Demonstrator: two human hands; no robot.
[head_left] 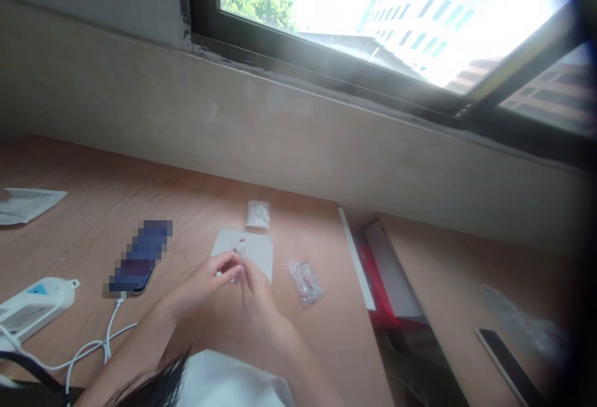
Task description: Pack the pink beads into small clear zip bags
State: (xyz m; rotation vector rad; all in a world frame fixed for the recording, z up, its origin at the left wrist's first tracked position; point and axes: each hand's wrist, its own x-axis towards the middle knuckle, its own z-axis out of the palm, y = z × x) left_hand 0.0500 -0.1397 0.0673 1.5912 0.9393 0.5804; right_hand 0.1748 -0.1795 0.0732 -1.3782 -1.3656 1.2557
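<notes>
Over a white sheet [261,248] on the wooden table, my left hand [222,268] and my right hand [254,279] meet, fingertips closed together in a pinch. Whatever sits between them is too small to make out. Just beyond the fingers, a few tiny dark red pieces [242,240] lie on the sheet. Behind the sheet is a small clear bag of whitish bits [258,215]. To the right of my right hand rests another clear plastic bag [305,280] with small reddish contents.
A phone [140,257] with a white charging cable [108,332] lies left of my arms, near a white power strip [40,307]. A white packet [30,205] is at far left. Right of a gap holding a red item [373,279], a second table bears a dark flat device [510,363].
</notes>
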